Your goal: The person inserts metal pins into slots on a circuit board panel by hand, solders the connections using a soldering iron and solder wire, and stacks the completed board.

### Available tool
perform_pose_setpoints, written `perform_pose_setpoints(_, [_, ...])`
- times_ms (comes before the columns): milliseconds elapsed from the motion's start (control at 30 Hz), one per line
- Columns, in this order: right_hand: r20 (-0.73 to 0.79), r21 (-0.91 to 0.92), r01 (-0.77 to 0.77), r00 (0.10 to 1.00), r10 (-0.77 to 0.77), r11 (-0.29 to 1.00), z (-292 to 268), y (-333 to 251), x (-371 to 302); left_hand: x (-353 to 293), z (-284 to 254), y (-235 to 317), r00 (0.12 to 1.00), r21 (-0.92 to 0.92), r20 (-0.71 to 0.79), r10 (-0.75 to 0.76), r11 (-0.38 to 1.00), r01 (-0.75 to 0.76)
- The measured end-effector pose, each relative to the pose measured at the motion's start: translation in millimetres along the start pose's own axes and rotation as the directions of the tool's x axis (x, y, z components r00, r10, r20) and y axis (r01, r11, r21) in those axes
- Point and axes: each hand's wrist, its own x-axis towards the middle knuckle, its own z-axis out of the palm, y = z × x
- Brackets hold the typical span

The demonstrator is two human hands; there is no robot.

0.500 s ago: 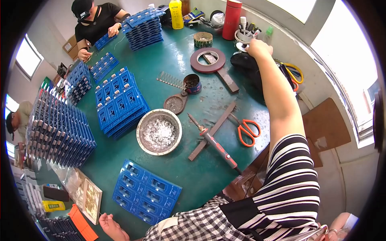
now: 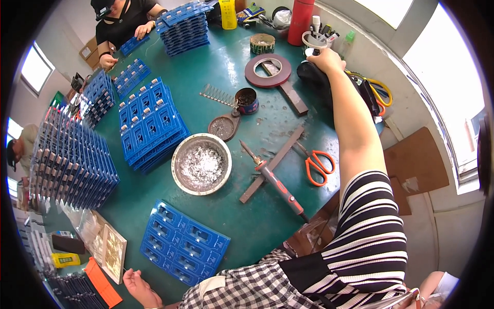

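My right hand [image 2: 328, 61] reaches to the far right, over a black cloth-like bundle [image 2: 315, 80] and beside a pen holder [image 2: 315, 39]. Its fingers are bent down around something small next to a white round piece; what they grip is mostly hidden. Low at the left, my left hand [image 2: 141, 289] rests palm up with loosely bent fingers and nothing visible in it. Beside it lie a blue circuit board panel [image 2: 184, 243] and a shallow wooden box [image 2: 114, 252] of small gold-coloured parts. A soldering iron [image 2: 278, 186] lies across a flat metal bar [image 2: 250, 191].
A bowl of silvery flakes [image 2: 201, 164] sits mid-table. Around it are orange-handled scissors [image 2: 320, 168], a small tin [image 2: 247, 101], a tape roll [image 2: 268, 70] and stacked blue panels [image 2: 152, 123]. A red flask [image 2: 300, 23] stands behind. A co-worker [image 2: 126, 26] handles panels at the far left.
My right hand has shifted slightly left and bent further down by the pen holder. My left hand stays beside the wooden box. The whole view has tilted a little.
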Motion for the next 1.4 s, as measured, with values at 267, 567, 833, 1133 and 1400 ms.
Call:
perform_pose_setpoints(267, [-0.09,0.287,0.472,0.879,-0.468,0.833,6,13,8,-1,5,-1,1.0,-0.048,-0.001,-0.013,0.999,0.013])
perform_pose_setpoints(567, [-0.177,0.3,0.657,0.751,-0.636,0.692,18,0,13,-3,3,4,0.997,-0.073,0.048,-0.056,0.996,0.059])
perform_pose_setpoints(833, [-0.13,0.139,0.732,0.681,-0.721,0.667,35,-40,28,-3,1,5,0.997,-0.028,0.028,-0.078,0.997,0.078])
perform_pose_setpoints(1133, [0.21,0.114,0.458,0.856,-0.472,0.882,58,-49,42,-4,3,2,0.997,-0.053,0.007,-0.074,0.996,0.074])
perform_pose_setpoints(1400, [-0.022,0.935,0.131,0.948,-0.318,0.329,48,-39,23,-5,5,6,0.999,-0.042,0.035,-0.036,0.998,0.038])
